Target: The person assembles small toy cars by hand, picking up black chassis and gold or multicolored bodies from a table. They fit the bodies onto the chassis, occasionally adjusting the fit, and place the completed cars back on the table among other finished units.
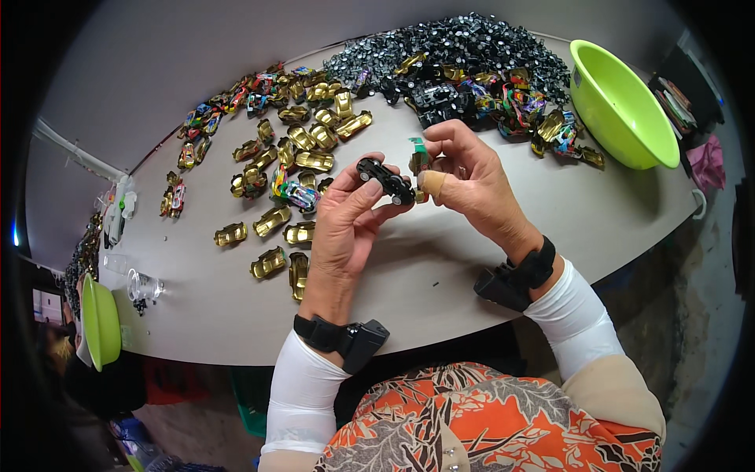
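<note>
My left hand point(350, 208) grips a black toy car chassis point(385, 181) with small wheels, held above the table and tilted. Close to its right, my right hand point(472, 177) pinches a small green and gold piece point(419, 160), which looks like a toy car body; fingers partly cover it. A tan bandage wraps the right thumb. Whether the two pieces touch is hard to tell. Left of my hands lie several gold toy cars point(270, 220), and a multicoloured toy car point(299, 194) rests among them.
A large heap of black wheeled parts point(472, 59) covers the table's back, with multicoloured car bodies point(511, 102) along its front. A green basin point(629, 110) stands at the right; another green basin point(101, 322) is at the left edge. Near it lies a clear plastic cup point(144, 285).
</note>
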A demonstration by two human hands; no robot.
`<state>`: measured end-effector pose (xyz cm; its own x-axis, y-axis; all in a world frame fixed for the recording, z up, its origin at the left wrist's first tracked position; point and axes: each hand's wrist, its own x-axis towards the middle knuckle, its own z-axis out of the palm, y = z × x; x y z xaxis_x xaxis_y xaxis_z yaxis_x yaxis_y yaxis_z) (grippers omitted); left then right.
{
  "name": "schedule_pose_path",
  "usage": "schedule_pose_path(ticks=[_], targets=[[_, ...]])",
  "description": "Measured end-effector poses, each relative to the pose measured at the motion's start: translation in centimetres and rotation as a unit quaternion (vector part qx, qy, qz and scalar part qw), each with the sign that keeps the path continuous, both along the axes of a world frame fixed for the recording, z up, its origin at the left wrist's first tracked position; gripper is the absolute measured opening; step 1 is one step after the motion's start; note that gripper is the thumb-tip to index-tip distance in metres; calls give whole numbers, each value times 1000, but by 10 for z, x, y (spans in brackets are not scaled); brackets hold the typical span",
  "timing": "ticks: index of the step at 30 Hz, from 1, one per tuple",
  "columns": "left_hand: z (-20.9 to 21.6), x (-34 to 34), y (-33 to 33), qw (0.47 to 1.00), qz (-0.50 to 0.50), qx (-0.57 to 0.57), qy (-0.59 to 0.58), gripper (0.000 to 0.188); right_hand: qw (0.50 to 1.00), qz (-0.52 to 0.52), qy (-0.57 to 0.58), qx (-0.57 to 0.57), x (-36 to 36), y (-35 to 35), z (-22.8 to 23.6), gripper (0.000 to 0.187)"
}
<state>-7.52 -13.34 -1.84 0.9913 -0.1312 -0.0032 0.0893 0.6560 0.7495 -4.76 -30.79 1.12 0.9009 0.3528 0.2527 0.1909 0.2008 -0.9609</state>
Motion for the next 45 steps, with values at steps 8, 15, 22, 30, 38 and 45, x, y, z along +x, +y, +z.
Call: schedule_pose_path(ticks=[8,15,22,30,38,45], targets=[[1,-1,-2,1000,3,1,-6,37,999,-12,-32,12,-2,2,-1,29],[2,-2,-4,1000,15,8,1,34,997,-31,-64,-31,-5,3,0,25],[2,-1,-2,1000,10,0,-13,35,995,-6,-81,-62,-3,-3,-1,36],[4,-4,-4,1000,5,14,-12,36,994,-30,-98,-41,-7,3,-1,26],[10,-9,-11,997,8,63,-32,39,980,-35,-145,-133,-9,5,-2,34],[8,-8,-11,996,-3,80,-48,39,966,-9,-199,-166,-6,2,2,29]])
